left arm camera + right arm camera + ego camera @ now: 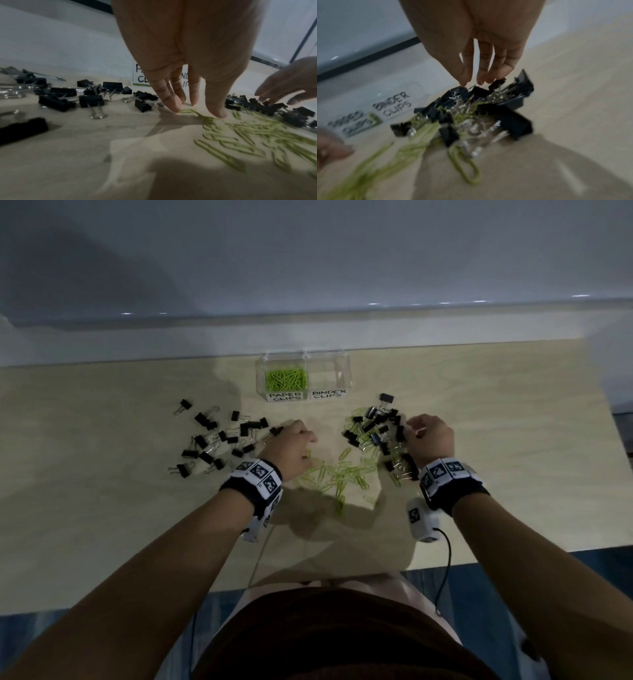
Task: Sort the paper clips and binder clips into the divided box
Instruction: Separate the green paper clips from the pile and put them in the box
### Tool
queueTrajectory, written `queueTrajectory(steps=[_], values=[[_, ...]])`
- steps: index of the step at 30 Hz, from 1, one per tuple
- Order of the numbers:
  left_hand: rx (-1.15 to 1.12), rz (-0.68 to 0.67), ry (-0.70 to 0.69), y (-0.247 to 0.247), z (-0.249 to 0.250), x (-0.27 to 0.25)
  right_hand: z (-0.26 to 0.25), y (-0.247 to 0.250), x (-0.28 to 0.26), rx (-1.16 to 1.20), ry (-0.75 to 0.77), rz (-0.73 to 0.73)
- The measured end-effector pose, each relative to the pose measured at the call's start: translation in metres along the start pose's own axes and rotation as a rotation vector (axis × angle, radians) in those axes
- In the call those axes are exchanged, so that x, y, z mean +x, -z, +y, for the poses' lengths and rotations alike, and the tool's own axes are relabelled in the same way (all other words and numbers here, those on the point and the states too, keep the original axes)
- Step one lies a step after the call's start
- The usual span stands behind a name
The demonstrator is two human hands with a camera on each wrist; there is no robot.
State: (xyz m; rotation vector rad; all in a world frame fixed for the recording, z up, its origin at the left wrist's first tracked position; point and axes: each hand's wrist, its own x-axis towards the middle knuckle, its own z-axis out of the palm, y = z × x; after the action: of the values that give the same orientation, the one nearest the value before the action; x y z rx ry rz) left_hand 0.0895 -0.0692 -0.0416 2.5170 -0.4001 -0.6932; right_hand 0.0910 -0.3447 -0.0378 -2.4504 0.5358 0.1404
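Note:
The clear divided box point(329, 371) stands at the back; its "PAPER CLIPS" half holds green paper clips point(286, 379), and its "BINDER CLIPS" half point(392, 104) looks empty. Loose green paper clips point(339, 472) lie in the middle. Black binder clips point(219, 438) are scattered at the left. A second heap of binder clips point(376, 426) mixed with paper clips sits at the right. My left hand point(197, 111) points down, its fingertips point(217, 113) touching the loose paper clips point(248, 136). My right hand point(476, 82) reaches down with straight fingers onto the top of the heap point(488, 108).
The pale wooden table point(120, 525) has bare room at the near left and far right. A grey wall ledge point(308, 333) runs just behind the box. Wrist camera cables point(445, 570) hang over the near table edge.

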Motion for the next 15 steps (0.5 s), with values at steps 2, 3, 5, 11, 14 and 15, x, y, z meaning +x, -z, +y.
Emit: queueTrajectory(steps=[2,3,5,11,14,15], values=[[0.050,-0.030,-0.018,-0.004,-0.002,-0.008,0.004,0.001,-0.008,-0.107,0.117,-0.022],[0.084,-0.046,-0.032,-0.006,-0.002,-0.013,0.002,0.000,-0.016,-0.127,0.200,-0.030],[0.159,-0.078,-0.055,-0.015,-0.003,-0.023,-0.005,-0.004,-0.035,-0.100,0.414,-0.132],[0.235,-0.066,-0.066,-0.041,0.003,-0.034,-0.024,-0.025,-0.079,-0.523,0.565,-0.663],[0.158,-0.048,-0.092,-0.047,0.011,-0.034,-0.032,-0.036,-0.083,-0.555,0.602,-0.591],[0.138,-0.046,-0.096,-0.048,0.013,-0.033,-0.034,-0.040,-0.082,-0.519,0.605,-0.572]])
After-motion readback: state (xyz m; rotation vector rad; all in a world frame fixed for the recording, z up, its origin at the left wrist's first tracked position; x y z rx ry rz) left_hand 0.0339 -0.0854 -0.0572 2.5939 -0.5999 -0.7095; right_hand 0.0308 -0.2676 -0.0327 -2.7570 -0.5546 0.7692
